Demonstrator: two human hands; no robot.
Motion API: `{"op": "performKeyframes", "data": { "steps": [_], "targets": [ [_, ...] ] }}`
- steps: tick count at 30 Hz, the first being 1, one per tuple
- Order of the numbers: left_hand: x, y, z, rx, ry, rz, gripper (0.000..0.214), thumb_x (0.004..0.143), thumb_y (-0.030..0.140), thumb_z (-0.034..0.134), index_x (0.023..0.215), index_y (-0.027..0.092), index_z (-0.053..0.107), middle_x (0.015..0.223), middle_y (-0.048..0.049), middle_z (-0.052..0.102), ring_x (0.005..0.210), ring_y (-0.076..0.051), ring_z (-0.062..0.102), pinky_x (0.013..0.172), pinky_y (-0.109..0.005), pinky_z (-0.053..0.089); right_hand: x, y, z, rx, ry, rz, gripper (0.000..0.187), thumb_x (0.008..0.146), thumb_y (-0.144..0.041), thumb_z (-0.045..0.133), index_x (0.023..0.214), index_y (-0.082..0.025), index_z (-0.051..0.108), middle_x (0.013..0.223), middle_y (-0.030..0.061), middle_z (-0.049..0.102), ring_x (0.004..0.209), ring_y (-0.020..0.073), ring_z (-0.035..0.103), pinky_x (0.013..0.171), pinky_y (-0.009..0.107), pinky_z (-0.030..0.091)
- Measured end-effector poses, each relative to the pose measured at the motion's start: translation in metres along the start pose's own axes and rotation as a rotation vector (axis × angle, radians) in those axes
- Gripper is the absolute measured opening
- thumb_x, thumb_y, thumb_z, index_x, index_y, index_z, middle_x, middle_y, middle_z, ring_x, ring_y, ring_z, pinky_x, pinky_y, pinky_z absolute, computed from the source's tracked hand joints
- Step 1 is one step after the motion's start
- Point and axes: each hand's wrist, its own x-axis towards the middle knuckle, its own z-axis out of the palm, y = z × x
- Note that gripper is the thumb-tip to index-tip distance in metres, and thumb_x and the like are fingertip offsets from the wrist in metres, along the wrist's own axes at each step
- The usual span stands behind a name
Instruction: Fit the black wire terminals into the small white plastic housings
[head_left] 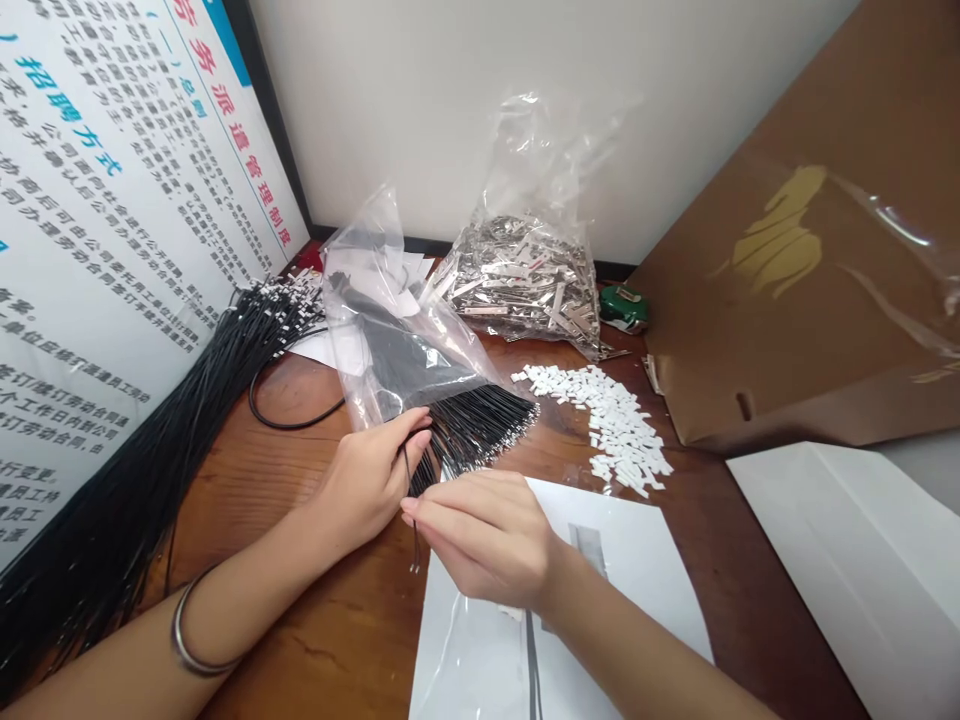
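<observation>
A thin black cord [415,548] with small shiny tips hangs down between my hands. My left hand [367,475] is closed, its thumb and forefinger pinching the cord's upper part. Just below, my right hand [491,530] grips the same cord between thumb and fingertips; its other fingers are curled. Right behind my hands, a bundle of black cords [484,425] with metal-tipped ends sticks out of a clear plastic bag [367,235]. Beneath my right hand lies a white sheet [656,570] with a printed picture, partly covered by my forearm.
Small white pieces [615,425] lie in a pile at right. Behind stands a clear bag of metal clips [517,275], with a green tape measure [624,308] beside it. More black cords [202,430] lean along the left board. A brown box [825,330] borders the right.
</observation>
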Motion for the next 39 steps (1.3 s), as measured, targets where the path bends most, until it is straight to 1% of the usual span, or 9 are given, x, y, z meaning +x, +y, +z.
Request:
{"op": "performKeyframes", "data": {
  "steps": [9, 14, 20, 24, 28, 31, 35, 37, 39],
  "targets": [
    [-0.002, -0.004, 0.002, 0.044, -0.013, 0.065, 0.033, 0.097, 0.029, 0.044, 0.119, 0.014, 0.063, 0.113, -0.0112, 0.073, 0.096, -0.022, 0.073, 0.082, -0.03, 0.059, -0.001, 0.003, 0.004, -0.025, -0.025, 0.095, 0.016, 0.084, -0.001, 0.059, 0.081, -0.015, 0.067, 0.069, 0.0024, 0.071, 0.057, 0.0122, 0.063, 0.05, 0.025, 0.05],
    [-0.001, 0.001, -0.001, 0.002, -0.032, -0.033, 0.035, 0.094, 0.026, 0.047, 0.127, 0.016, 0.055, 0.115, -0.0084, 0.073, 0.084, -0.017, 0.073, 0.078, -0.028, 0.058, -0.001, -0.002, -0.001, -0.024, 0.212, 0.163, 0.021, 0.085, -0.002, 0.059, 0.098, -0.018, 0.063, 0.078, 0.0036, 0.071, 0.069, 0.0139, 0.068, 0.059, 0.025, 0.057],
    [-0.001, 0.006, -0.004, -0.012, 0.064, -0.087, 0.023, 0.093, 0.026, 0.052, 0.11, 0.017, 0.063, 0.093, -0.0029, 0.076, 0.053, -0.01, 0.062, 0.058, -0.022, 0.052, -0.004, 0.009, 0.007, 0.154, 0.684, 0.54, 0.009, 0.096, -0.015, 0.048, 0.095, -0.022, 0.053, 0.083, 0.0016, 0.061, 0.051, 0.0076, 0.053, 0.042, 0.021, 0.045],
    [-0.005, 0.006, -0.005, 0.076, 0.107, 0.075, 0.015, 0.092, 0.024, 0.055, 0.093, 0.018, 0.069, 0.077, -0.0017, 0.074, 0.062, -0.013, 0.066, 0.062, -0.024, 0.051, -0.003, 0.025, 0.006, 0.233, 0.783, 0.846, 0.012, 0.099, -0.029, 0.046, 0.091, -0.021, 0.045, 0.09, 0.0018, 0.063, 0.042, 0.0025, 0.045, 0.036, 0.017, 0.038],
    [-0.014, 0.01, -0.008, -0.02, -0.037, 0.487, 0.023, 0.09, 0.031, 0.056, 0.076, 0.019, 0.069, 0.053, -0.0021, 0.06, 0.049, -0.015, 0.057, 0.05, -0.029, 0.043, -0.001, 0.034, 0.002, 0.315, 0.906, 1.026, 0.024, 0.095, -0.04, 0.053, 0.087, -0.023, 0.038, 0.078, -0.0025, 0.065, 0.038, 0.0033, 0.044, 0.034, 0.016, 0.036],
    [-0.019, 0.014, -0.013, -0.273, -0.276, 0.595, 0.032, 0.092, 0.039, 0.047, 0.081, 0.021, 0.072, 0.047, -0.0037, 0.055, 0.047, -0.018, 0.056, 0.05, -0.032, 0.042, 0.001, 0.033, 0.002, 0.361, 0.892, 1.05, 0.031, 0.091, -0.046, 0.06, 0.084, -0.022, 0.041, 0.064, -0.0049, 0.064, 0.034, 0.0035, 0.04, 0.032, 0.016, 0.034],
    [-0.019, 0.018, -0.019, -0.588, -0.468, 0.345, 0.054, 0.098, 0.049, 0.032, 0.077, 0.024, 0.074, 0.051, -0.0071, 0.061, 0.051, -0.017, 0.06, 0.052, -0.03, 0.044, 0.004, 0.023, 0.006, 0.458, 0.777, 1.041, 0.033, 0.085, -0.046, 0.067, 0.082, -0.019, 0.048, 0.057, -0.0033, 0.064, 0.031, 0.0041, 0.039, 0.03, 0.016, 0.031],
    [-0.017, 0.019, -0.019, -0.678, -0.479, 0.225, 0.062, 0.098, 0.054, 0.029, 0.065, 0.023, 0.071, 0.049, -0.0066, 0.059, 0.048, -0.015, 0.056, 0.051, -0.029, 0.042, 0.005, 0.018, 0.007, 0.502, 0.707, 1.04, 0.031, 0.084, -0.044, 0.069, 0.08, -0.018, 0.052, 0.055, -0.0017, 0.065, 0.031, 0.0043, 0.037, 0.03, 0.017, 0.03],
    [-0.016, 0.018, -0.017, -0.68, -0.313, 0.17, 0.065, 0.099, 0.054, 0.029, 0.051, 0.02, 0.059, 0.043, -0.0049, 0.052, 0.044, -0.014, 0.05, 0.049, -0.03, 0.038, 0.005, 0.015, 0.008, 0.546, 0.626, 1.018, 0.028, 0.084, -0.041, 0.069, 0.079, -0.016, 0.057, 0.053, -0.0002, 0.066, 0.031, 0.0044, 0.036, 0.03, 0.017, 0.027]
  ]
}}
